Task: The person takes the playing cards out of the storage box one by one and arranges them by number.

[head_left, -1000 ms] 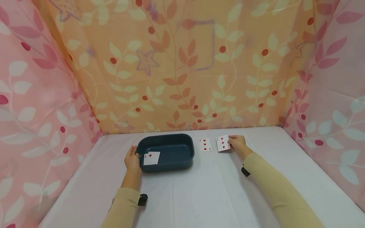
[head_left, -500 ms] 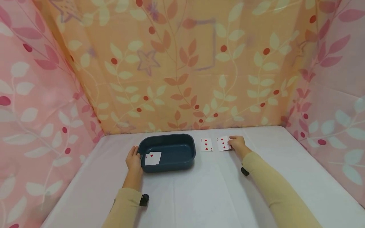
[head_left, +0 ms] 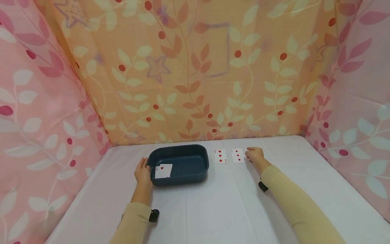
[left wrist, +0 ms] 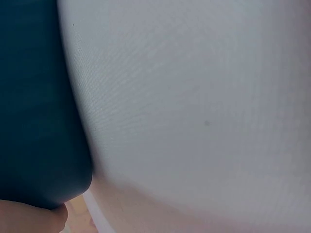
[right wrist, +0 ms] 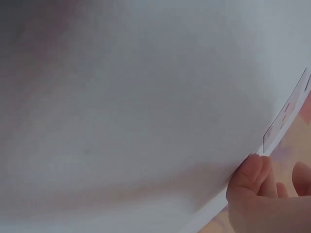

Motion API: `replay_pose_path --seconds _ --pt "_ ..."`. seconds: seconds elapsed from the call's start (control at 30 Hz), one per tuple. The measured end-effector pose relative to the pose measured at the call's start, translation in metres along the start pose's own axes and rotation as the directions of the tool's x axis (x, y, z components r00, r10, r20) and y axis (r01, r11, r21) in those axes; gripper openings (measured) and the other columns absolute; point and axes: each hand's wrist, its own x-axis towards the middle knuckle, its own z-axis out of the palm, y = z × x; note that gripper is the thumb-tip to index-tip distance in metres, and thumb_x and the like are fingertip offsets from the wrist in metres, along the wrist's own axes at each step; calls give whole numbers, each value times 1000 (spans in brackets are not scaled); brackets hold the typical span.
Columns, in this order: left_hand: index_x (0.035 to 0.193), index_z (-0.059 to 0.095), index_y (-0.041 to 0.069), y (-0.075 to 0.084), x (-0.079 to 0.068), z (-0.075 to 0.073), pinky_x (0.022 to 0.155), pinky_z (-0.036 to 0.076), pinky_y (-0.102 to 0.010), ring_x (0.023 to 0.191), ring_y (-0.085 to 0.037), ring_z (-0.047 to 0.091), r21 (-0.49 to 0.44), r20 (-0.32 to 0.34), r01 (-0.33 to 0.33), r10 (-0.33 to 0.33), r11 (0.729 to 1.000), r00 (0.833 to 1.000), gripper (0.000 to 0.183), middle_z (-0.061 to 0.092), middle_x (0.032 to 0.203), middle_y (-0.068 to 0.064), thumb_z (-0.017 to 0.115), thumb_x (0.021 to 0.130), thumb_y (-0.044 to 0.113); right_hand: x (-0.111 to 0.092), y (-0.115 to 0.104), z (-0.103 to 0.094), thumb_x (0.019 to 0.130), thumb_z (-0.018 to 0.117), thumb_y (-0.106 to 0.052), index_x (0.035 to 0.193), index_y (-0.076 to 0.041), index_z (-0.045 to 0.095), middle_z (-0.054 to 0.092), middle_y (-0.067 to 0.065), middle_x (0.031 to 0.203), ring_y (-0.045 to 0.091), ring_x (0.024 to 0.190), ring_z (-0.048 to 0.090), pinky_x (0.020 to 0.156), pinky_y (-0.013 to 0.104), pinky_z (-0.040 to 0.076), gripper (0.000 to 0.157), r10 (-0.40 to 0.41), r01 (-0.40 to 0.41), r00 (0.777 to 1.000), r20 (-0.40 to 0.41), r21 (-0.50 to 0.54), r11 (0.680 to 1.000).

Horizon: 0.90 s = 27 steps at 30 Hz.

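A dark blue rectangular dish (head_left: 182, 180) stands on the white-covered table. My left hand (head_left: 142, 172) grips its left end, and the left wrist view shows a fingertip (left wrist: 58, 217) at the dish's wall. Inside the dish, at its left, lie overlapping playing cards (head_left: 164, 172), one showing a red heart. To the right of the dish a three of hearts (head_left: 217, 159) lies face up. Beside it is a three of diamonds (head_left: 234, 159), also face up and flat. My right hand (head_left: 256, 156) is just past that card's right edge, thumb and finger close together, holding nothing.
A white cloth (head_left: 207, 210) covers the table. Patterned fabric walls enclose it: an orange one (head_left: 189, 78) behind the dish and pink ones at the left (head_left: 45, 118) and right (head_left: 359, 112).
The three of diamonds, tilted up in my right hand a second ago, has come down flat on the table. My right hand has let go of it and drawn slightly right. My left hand stays on the dish.
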Motion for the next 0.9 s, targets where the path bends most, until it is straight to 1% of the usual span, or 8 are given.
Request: replay_pose_path --seconds 0.13,0.2,0.27,0.37,0.47,0.57,0.67,0.9 --pt "154 21 5 -1 2 -1 115 19 -31 145 -19 22 -25 -1 -3 3 1000 1000 56 27 157 -8 28 101 -8 -6 0 -1 91 56 -3 139 4 49 60 12 96 12 69 52 53 20 46 49 -34 34 999 -17 40 999" --pt "154 20 5 0 2 0 115 19 -31 145 -19 21 -34 1 -4 4 999 1000 55 27 157 -8 27 101 -8 -11 -2 -1 92 57 -5 140 1 50 59 11 98 12 68 51 53 20 46 49 -42 44 999 -27 58 997" --pt "155 20 5 0 3 0 115 19 -31 145 -19 21 -35 4 0 0 999 1000 55 27 157 -7 27 101 -7 -18 -4 -1 93 57 -7 141 0 49 59 15 109 13 73 52 55 20 46 49 -56 58 998 -28 77 995" --pt "155 19 7 0 1 0 115 18 -31 145 -18 20 -32 5 9 -9 999 1000 55 26 158 -7 27 102 -7 -29 -8 1 95 56 -7 142 0 47 54 20 125 17 87 56 62 21 48 49 -79 80 997 -8 107 991" --pt "155 20 7 0 0 1 115 18 -31 145 -18 21 -33 3 12 -11 999 1000 55 26 158 -7 27 102 -7 -39 -12 4 96 55 -6 143 2 44 52 22 131 22 100 57 67 22 50 49 -108 103 994 24 139 985" --pt "155 20 6 0 1 1 115 19 -31 145 -18 22 -34 0 8 -8 999 1000 55 27 157 -7 27 102 -6 -47 -16 6 96 55 -6 143 2 44 51 22 132 25 102 58 69 23 51 50 -126 117 991 48 161 980" --pt "155 20 6 0 1 1 115 19 -31 145 -19 22 -35 1 4 -4 999 1000 55 27 157 -7 26 102 -7 -52 -19 8 96 56 -7 143 3 43 53 21 129 22 98 59 69 22 51 50 -148 135 987 65 169 976" --pt "155 20 6 -1 0 1 115 19 -30 145 -18 22 -44 -2 12 -12 999 1000 55 27 157 -8 27 102 -7 -68 -27 18 95 59 -6 143 4 43 63 9 109 13 82 59 74 27 52 51 -150 117 979 141 223 968"
